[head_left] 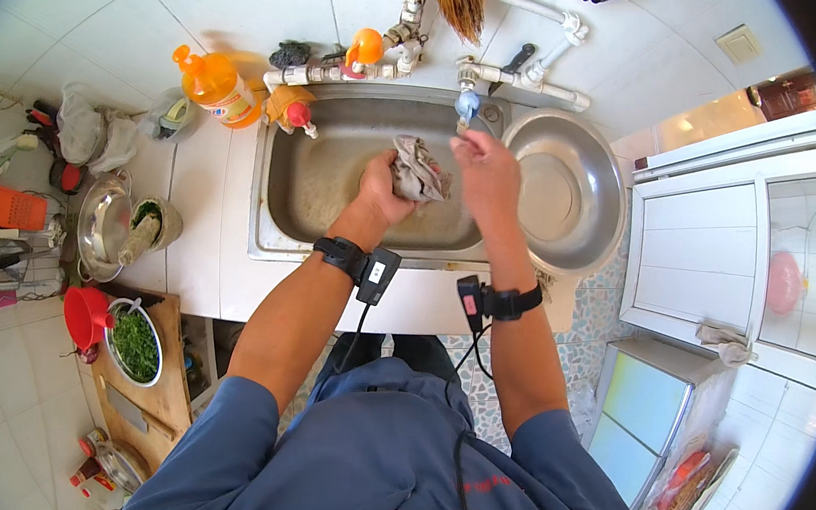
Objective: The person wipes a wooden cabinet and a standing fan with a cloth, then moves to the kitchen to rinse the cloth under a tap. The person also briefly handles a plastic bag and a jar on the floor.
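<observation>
My left hand [382, 192] is closed around a crumpled, wet-looking grey rag [420, 170], holding it over the basin of the stainless steel sink [325, 145]. Close by on the right, my right hand [490, 172] is raised with its fingers curled. Their tips are at the lower end of the tap [466, 107], which has something light blue around it. Whether the fingers grip the tap or something small is hidden. The basin holds a little cloudy water or a wet film; I cannot tell which.
A round steel bowl [548, 192] stands right of the sink. At its left are an orange detergent bottle [218, 88] and another tap [295, 111] with a red part. White pipes [533, 84] run along the back wall. A colander of chopped greens [134, 345] sits at lower left.
</observation>
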The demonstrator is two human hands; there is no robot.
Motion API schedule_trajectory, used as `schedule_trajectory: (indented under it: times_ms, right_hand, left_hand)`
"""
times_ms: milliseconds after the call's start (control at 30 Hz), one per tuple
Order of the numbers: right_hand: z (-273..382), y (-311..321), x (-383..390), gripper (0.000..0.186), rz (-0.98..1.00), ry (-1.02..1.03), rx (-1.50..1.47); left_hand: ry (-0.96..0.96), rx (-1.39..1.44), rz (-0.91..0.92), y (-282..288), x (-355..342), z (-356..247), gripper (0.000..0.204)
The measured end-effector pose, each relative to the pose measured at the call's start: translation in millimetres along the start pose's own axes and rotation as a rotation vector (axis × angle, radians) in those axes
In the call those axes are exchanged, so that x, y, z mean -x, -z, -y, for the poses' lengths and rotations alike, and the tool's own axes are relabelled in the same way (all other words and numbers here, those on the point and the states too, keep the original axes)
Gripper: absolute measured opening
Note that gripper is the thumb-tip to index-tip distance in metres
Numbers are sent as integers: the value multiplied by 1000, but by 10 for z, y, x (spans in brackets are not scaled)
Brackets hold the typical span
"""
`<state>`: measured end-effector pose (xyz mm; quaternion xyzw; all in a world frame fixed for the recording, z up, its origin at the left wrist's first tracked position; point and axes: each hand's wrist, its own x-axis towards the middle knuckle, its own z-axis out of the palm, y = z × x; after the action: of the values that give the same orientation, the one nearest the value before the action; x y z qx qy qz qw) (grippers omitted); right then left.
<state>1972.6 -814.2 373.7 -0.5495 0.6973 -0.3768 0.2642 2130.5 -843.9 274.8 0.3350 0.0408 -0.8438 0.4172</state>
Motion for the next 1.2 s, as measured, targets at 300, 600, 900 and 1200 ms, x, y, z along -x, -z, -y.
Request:
schedule_trajectory:
  times_ms: [300,600,900,1200]
  right_hand:
    - [-239,-175,-905,43,63,-10,418]
    - [-378,-122,-982,37,75,160,358]
    - [-377,-115,-820,41,59,-36,228]
    - [-1230,-1043,-196,43,-241,-375,-309]
  left_hand:
    - [122,-111,-199,-292,-571,18,39]
    - [153,-198,-245,-368,-969,-8,35]
    - [156,-236,-210,-174,-1248,7,32]
    - [90,-355,-234,-73,-1309,-55,28]
